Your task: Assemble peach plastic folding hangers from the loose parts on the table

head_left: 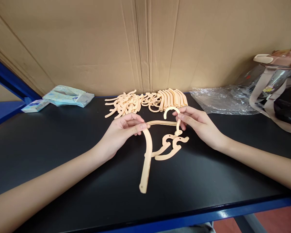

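My left hand (126, 131) pinches the upper end of a curved, cream-coloured hanger arm (147, 155), which hangs toward the front with a small hole at its low end. In my right hand (197, 123) is a hanger hook (178, 121), gripped by its side, its round base pointing down. Another curved hanger arm (162, 123) spans the space between my hands; I cannot tell whether either hand touches it. Below the hook, two smaller S-shaped hanger pieces (176, 147) lie side by side on the black table (87, 194).
At the back are a jumbled pile of small hanger pieces (126, 103), loose hooks (154, 100) and a row of hanger arms (172, 98). Tissue packs (68, 95) lie left. A clear plastic bag (220, 98) and a strapped bottle (276, 74) are right. Cardboard (87, 42) stands behind.
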Tool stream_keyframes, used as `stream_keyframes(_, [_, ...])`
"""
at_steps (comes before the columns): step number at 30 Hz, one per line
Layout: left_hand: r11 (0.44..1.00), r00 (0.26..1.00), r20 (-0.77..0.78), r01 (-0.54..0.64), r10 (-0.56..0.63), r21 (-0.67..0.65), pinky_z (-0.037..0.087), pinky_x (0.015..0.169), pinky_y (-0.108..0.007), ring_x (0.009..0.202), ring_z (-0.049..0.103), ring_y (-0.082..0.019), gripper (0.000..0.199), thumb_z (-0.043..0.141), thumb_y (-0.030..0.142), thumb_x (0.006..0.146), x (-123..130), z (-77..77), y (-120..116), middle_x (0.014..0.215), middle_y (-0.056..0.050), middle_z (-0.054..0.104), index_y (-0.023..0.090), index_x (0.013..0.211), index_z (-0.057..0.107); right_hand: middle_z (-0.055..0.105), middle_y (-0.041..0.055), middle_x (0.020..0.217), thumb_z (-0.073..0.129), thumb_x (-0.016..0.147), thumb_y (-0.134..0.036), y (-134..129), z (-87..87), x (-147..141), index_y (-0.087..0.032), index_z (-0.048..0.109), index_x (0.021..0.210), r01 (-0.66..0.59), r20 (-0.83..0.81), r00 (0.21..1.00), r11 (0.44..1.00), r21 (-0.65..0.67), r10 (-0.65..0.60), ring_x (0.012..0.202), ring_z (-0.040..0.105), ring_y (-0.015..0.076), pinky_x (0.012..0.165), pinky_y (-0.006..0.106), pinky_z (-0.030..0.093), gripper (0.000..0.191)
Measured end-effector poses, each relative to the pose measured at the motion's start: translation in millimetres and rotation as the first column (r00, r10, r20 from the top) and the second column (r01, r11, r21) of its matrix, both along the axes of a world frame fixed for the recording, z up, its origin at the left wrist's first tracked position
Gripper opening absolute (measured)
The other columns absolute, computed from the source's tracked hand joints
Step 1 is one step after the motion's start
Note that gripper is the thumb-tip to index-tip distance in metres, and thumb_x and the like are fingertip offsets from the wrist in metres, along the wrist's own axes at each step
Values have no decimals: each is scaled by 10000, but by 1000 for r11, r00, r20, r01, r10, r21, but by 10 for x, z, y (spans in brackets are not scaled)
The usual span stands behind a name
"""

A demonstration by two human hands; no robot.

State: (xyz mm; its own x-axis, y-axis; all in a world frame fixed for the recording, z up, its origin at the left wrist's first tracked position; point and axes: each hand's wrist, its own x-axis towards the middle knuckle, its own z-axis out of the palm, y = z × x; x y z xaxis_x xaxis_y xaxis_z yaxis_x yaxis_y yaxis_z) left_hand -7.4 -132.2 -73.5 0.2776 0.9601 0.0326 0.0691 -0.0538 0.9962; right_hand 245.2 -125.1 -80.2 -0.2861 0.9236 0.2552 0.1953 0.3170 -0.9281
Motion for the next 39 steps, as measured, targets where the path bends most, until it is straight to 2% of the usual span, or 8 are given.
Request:
stream_keyframes(5, [977,952,-306,86,-23,195,476,740,-256,782,636,-146,166,643,349,858,12,38,-79,908,-23,712,194,913,665,513,-45,653,531,931,-366,7,0,-10,-188,583,950,-22,-9,1000,1000,9,22,602,466,89,606,242,386,186])
stream_keyframes(10, [827,699,-658,172,280,535,386,689,-303,706,571,-169,298,552,494,884,-4,132,-177,754,6,643,220,807,639,540,-47,657,573,908,-364,-7,21,-12,-190,559,989,-15,-10,1000,1000,-28,15,601,480,90,617,245,410,193])
stream_keyframes(14, [839,585,-768,257,260,480,369,688,-328,670,544,-188,436,623,636,763,27,134,-225,682,3,609,209,685,578,567,-42,663,626,865,-395,-14,34,-10,-184,547,988,-15,-20,1000,998,-60,14,583,498,94,600,254,421,256])
stream_keyframes(19, [891,594,-793,277,136,360,384,655,-299,715,558,-185,270,609,464,812,63,99,-265,747,8,626,220,709,556,592,-40,662,699,796,-433,-13,50,-20,-173,555,964,-21,-36,999,994,-105,18,566,511,86,589,249,425,342])
stream_keyframes(22, [903,586,-800,264,128,338,397,655,-296,735,561,-188,161,580,364,812,70,103,-282,769,8,622,221,741,560,614,-39,670,744,749,-437,-5,52,-26,-171,553,964,-25,-67,998,990,-138,16,556,513,84,590,254,432,392])
stream_keyframes(30, [746,593,-775,411,218,524,402,653,-293,698,561,-167,80,460,255,894,50,75,-271,800,-6,620,200,842,487,623,-36,723,778,716,-346,18,44,-17,-175,539,1069,-53,-165,986,976,-210,18,597,522,91,588,255,440,460])
stream_keyframes(36, [778,641,-766,452,56,436,436,687,-270,768,600,-156,80,405,242,940,22,29,-232,918,-12,633,221,964,478,618,-26,786,713,782,-269,-18,58,-29,-172,536,1249,-122,-188,979,961,-246,76,622,522,84,629,255,452,509])
stream_keyframes(39, [772,675,-737,487,-35,409,451,765,-268,893,616,-168,162,419,268,962,17,14,-233,1043,-31,628,237,1093,508,614,-22,790,730,767,-292,-29,65,-37,-167,577,1185,-128,-189,979,954,-273,77,609,520,83,615,257,449,462])
